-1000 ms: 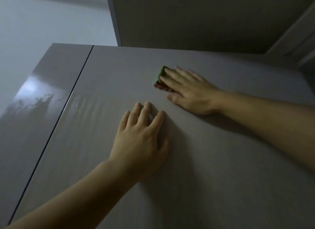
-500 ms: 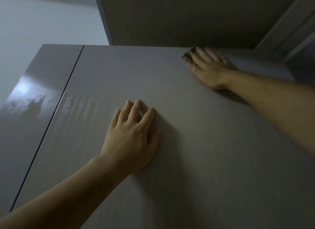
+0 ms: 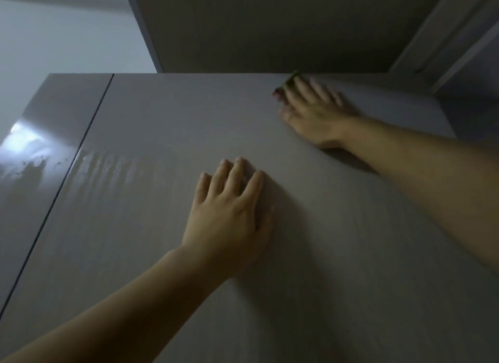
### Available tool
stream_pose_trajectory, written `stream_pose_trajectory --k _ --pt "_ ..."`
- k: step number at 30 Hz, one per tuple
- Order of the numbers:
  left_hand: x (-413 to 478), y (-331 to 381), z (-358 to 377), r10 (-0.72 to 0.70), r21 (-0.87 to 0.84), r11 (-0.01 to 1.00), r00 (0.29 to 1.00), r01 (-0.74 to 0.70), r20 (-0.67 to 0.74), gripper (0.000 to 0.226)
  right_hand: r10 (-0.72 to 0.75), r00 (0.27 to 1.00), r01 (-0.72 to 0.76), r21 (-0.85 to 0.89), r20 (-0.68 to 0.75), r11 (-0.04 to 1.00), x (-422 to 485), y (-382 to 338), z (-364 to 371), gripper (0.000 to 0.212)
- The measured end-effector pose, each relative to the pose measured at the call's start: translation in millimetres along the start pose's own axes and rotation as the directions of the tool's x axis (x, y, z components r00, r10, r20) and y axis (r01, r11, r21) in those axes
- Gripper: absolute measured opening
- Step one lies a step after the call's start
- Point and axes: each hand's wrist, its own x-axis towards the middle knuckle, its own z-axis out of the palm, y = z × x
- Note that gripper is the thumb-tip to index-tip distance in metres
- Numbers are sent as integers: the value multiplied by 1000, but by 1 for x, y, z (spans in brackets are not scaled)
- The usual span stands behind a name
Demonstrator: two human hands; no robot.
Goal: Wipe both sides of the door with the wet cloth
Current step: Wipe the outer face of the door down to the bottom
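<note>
The grey door (image 3: 167, 254) fills most of the view, seen from below toward its top edge. My right hand (image 3: 316, 114) presses a green cloth (image 3: 287, 84) flat against the door just under the top edge, right of centre; only the cloth's left edge shows past my fingers, and the hand is blurred. My left hand (image 3: 232, 214) lies flat on the door's middle, fingers apart, holding nothing. Wet streaks (image 3: 108, 168) shine on the door's left part.
A narrow dark gap (image 3: 81, 146) separates the door from a glossy grey panel (image 3: 29, 160) on the left, which reflects a light. Above are a dark ceiling block (image 3: 270, 25) and a white frame (image 3: 445, 43) at the upper right.
My right hand slid the cloth from the upper middle of the door up and right to the top edge, then a little lower. My left hand stayed in place.
</note>
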Motion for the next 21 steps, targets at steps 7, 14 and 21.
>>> stream_pose_trajectory --k 7,14,21 --pt "-2 3 0 -27 25 999 999 27 -23 75 -127 992 127 -23 -11 992 -23 36 10 76" --pt "2 21 -1 -96 0 995 994 96 -45 83 -191 981 191 -9 -20 981 -51 29 22 84" --pt "20 80 3 -4 -60 998 994 -2 -106 75 129 992 -129 43 -10 991 -12 93 -5 67"
